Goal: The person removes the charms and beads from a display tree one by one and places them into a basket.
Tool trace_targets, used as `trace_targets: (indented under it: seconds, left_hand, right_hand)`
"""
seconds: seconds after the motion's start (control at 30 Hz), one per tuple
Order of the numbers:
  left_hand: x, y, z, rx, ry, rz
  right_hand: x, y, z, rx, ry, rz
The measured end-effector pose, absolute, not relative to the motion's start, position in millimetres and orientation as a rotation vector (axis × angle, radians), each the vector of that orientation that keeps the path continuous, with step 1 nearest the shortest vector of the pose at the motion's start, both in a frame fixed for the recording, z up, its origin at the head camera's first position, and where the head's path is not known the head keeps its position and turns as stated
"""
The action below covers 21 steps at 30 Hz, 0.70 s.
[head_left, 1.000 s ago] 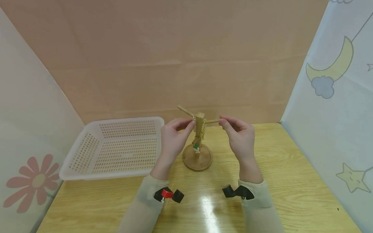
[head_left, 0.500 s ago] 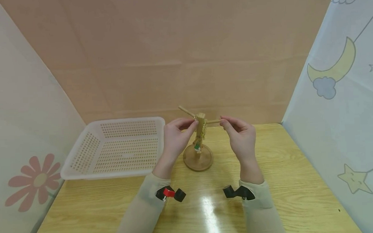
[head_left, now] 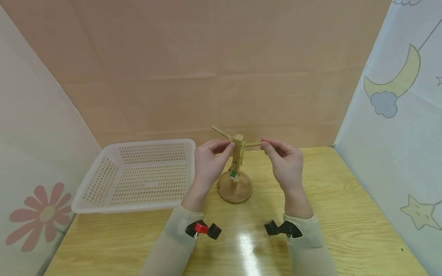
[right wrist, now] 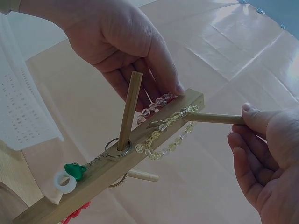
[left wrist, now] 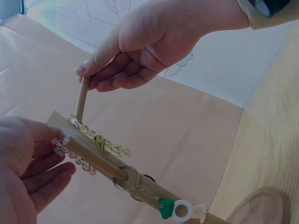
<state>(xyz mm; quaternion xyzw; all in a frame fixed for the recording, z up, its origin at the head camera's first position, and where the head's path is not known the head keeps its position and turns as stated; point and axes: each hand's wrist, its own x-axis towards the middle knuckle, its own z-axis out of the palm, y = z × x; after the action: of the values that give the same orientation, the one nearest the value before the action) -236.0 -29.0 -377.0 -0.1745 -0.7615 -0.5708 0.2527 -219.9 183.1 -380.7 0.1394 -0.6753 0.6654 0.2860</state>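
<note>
A wooden stand with a square post and round base has several pegs. My right hand pinches the tip of one peg, where a yellow bead bracelet hangs close to the post. Against the post's other side, my left hand holds a pink bead bracelet between thumb and fingers, near the top. Lower down, a ring with a green-and-white keychain circles another peg. In the right wrist view, a red item shows partly below the post.
A white perforated plastic basket stands left of the stand on the wooden table. Behind rises a tan backdrop. Patterned panels flank both sides, the right one with a moon and star.
The left hand and the stand shift very slightly right early on, along with the whole view. Both hands keep their places on the stand.
</note>
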Motion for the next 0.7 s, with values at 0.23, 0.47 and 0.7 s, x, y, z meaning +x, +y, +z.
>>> trace_targets:
  seconds: [0.23,0.47,0.7]
  left_hand:
    - [-237.6,-27.7,-376.9,-0.468,-2.066,-1.545]
    - [-236.8,-27.9,-376.0,-0.449,-2.06,-1.543]
    - [-238.8,-29.6,-375.4,-0.443,-2.041,-1.536]
  right_hand:
    - [-220.2,183.9,-380.6,0.377,-1.803,1.773]
    - [-219.3,184.2,-380.9,0.387,-1.798,1.78]
    - [-219.3,184.4,-380.5,0.384,-1.822,1.772]
